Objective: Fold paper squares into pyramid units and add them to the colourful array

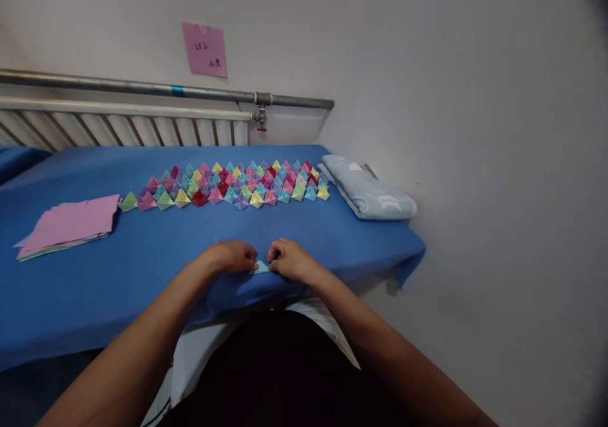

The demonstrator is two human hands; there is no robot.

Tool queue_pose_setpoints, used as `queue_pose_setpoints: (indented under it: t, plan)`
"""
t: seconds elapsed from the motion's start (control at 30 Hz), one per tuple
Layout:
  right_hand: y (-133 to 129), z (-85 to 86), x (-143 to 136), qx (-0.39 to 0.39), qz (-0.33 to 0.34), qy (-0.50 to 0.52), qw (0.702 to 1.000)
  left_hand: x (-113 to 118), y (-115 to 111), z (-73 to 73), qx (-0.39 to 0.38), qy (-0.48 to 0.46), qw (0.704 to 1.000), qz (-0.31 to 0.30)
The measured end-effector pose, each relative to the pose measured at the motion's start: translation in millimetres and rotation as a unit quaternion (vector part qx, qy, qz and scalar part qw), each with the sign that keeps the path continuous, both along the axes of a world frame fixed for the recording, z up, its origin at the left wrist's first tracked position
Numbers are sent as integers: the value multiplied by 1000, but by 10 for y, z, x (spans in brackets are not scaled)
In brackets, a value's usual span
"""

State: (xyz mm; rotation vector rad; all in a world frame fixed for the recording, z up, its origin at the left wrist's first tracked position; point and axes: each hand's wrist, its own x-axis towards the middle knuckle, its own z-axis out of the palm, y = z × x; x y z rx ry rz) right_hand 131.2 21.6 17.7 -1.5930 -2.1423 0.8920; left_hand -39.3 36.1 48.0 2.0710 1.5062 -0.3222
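A small light-blue piece of folded paper (261, 267) lies on the blue cloth close to the table's front edge, pinched at both ends. My left hand (236, 257) closes its fingertips on the paper's left end. On the right end, the thumb and fingers of my right hand (289, 260) are pressed together. Parts of the paper are hidden under my fingertips. Beyond my hands, several rows of folded paper boats (242, 201) stand close together in pink, yellow, green, blue, purple and red.
A stack of coloured paper sheets (71, 227), pink on top, rests at the left. At the right end lies a folded pale-blue blanket (375, 196). Behind the blue-covered table (190, 275) run a radiator (142, 129) and a metal pipe (118, 87). A pink note (204, 49) hangs on the wall.
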Motion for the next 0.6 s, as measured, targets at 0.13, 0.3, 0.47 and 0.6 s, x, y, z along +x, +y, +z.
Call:
queue_pose_setpoints:
  t: [0.13,0.3,0.47,0.6]
  plan:
    - [21,52,9,-11,6,-8,1000,8,8,28,1,19,1000,-5]
    - [-13,79,-56,-22,5,-10,1000,16,-10,85,0,63,998,-2]
    - [-51,57,-173,-36,-9,-1,999,8,-34,85,4,79,997,6]
    - [-21,102,-188,-59,-9,-8,998,-20,-52,84,4,66,998,10]
